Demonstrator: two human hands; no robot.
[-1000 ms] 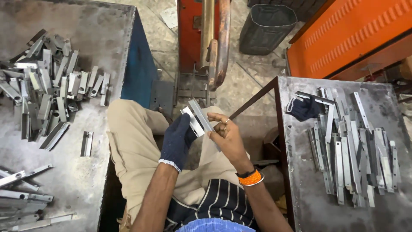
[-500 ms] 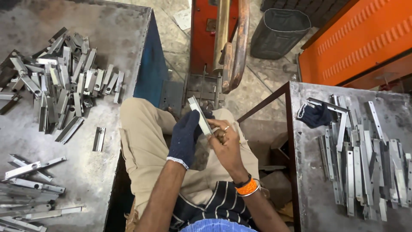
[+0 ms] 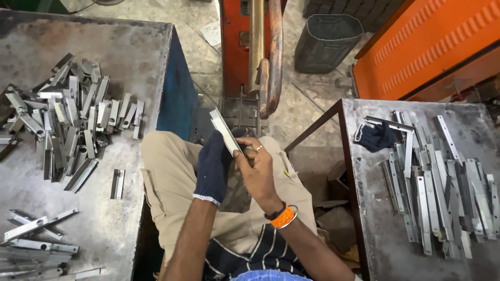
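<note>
At frame centre, the gloved left hand (image 3: 212, 166) and bare right hand (image 3: 258, 169) both grip a flat metal strip (image 3: 224, 130) above the lap. Fingers of each hand are curled tightly around the strip's lower end; its upper end points toward the upper left.

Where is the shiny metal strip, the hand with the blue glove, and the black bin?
metal strip (image 3: 223, 130), head view, middle of strip
left hand (image 3: 212, 167), head view, glove back
black bin (image 3: 327, 44), head view, front wall
</note>
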